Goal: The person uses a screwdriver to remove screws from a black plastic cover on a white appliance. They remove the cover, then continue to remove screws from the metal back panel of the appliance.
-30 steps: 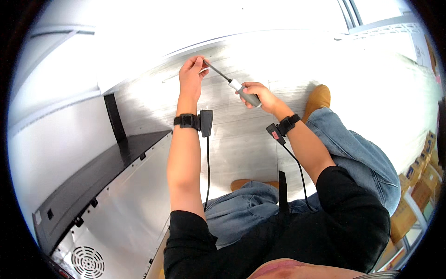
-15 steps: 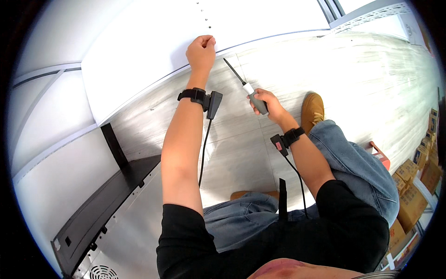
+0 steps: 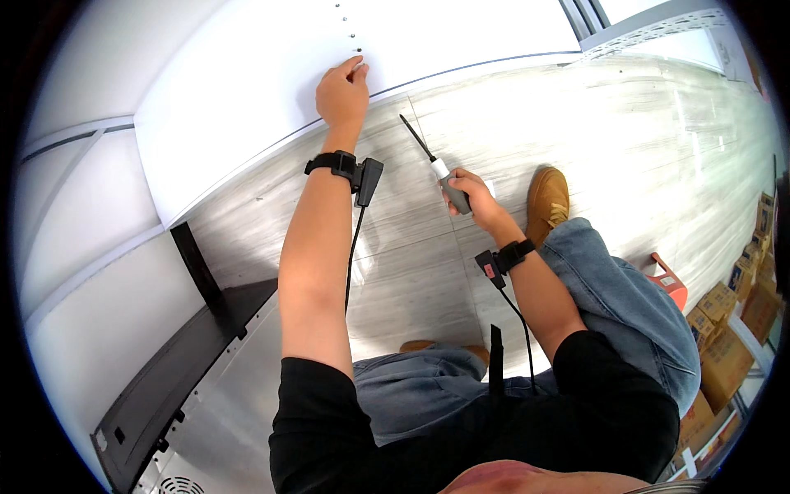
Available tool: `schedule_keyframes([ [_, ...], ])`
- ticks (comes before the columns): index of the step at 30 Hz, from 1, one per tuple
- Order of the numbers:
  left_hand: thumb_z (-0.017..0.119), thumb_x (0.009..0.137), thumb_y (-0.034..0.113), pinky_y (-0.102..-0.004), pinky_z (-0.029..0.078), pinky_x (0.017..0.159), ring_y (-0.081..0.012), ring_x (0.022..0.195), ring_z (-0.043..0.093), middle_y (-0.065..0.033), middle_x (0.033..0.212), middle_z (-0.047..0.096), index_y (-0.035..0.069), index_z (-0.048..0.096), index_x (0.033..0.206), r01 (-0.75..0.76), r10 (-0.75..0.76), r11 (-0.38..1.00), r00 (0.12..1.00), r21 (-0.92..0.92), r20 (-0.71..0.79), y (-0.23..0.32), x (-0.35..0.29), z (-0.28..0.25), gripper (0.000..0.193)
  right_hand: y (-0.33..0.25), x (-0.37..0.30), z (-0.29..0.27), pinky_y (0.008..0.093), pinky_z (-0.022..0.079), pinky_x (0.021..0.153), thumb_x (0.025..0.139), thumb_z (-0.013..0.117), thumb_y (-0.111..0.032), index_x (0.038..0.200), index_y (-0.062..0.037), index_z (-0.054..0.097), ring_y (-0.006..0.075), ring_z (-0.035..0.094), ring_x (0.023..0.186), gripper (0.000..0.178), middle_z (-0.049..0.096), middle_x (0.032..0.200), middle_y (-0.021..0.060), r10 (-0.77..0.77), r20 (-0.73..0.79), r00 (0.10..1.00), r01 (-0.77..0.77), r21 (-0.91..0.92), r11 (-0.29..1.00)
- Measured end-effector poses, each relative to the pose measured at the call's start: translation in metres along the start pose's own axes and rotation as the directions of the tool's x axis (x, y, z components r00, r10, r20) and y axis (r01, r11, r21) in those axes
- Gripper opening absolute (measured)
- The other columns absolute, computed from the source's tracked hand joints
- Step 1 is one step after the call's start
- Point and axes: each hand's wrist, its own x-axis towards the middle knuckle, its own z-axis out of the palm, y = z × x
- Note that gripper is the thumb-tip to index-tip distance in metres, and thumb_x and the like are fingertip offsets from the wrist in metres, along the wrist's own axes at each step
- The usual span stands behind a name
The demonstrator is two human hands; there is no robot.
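My left hand (image 3: 342, 95) is over a white panel (image 3: 461, 41), its thumb and forefinger drawn together; anything between them is too small to make out. Just beyond the fingertips, a small dark screw (image 3: 358, 50) stands in the panel. Several more small screws or holes run in a line away from it toward the far edge of view. In my right hand (image 3: 473, 198) is a screwdriver (image 3: 439, 169) with a grey and white handle, the fingers wrapped round the grip. Its dark shaft points up and left, its tip apart from the panel's near edge.
Pale wood-look floor (image 3: 411, 247) spreads below the panel. At lower left lies a metal unit with a black edge piece (image 3: 177, 375). A red object (image 3: 671, 284) is beside my knee, and cardboard boxes (image 3: 728, 354) are stacked at far right. Cables hang from both wrist bands.
My left hand has shifted slightly left and up the panel, and its fingertips are now just below the nearest screw. The screwdriver has lowered slightly in my right hand.
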Motion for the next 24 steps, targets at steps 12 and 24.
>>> schedule_keyframes([
  [12,0.054,0.092,0.011,-0.026,0.051,0.064,-0.0148,0.074,0.061,-0.0071,0.09,0.063,0.001,0.056,0.117,0.481,-0.36,0.626,0.876,-0.613,0.32,-0.028,-0.056,-0.077,0.027,-0.012,-0.01,0.061,0.0283,0.044,0.054,0.085,0.047,-0.024,0.093,-0.003,0.054,0.014,0.052,0.054,0.023,0.056,0.071,0.0066,-0.006,0.111,0.994,0.012,-0.052,0.999],
  [24,0.042,0.098,0.019,-0.0261,0.054,0.056,-0.019,0.072,0.067,-0.0121,0.095,0.065,0.004,0.051,0.114,0.276,-0.744,0.237,0.668,-0.931,0.009,-0.092,-0.262,-0.262,0.024,0.052,-0.051,0.223,0.0276,0.044,0.053,0.086,0.048,-0.025,0.099,-0.0005,0.055,0.0146,0.054,0.056,0.028,0.057,0.071,0.0084,0.291,0.614,0.734,-0.004,-0.424,0.905],
])
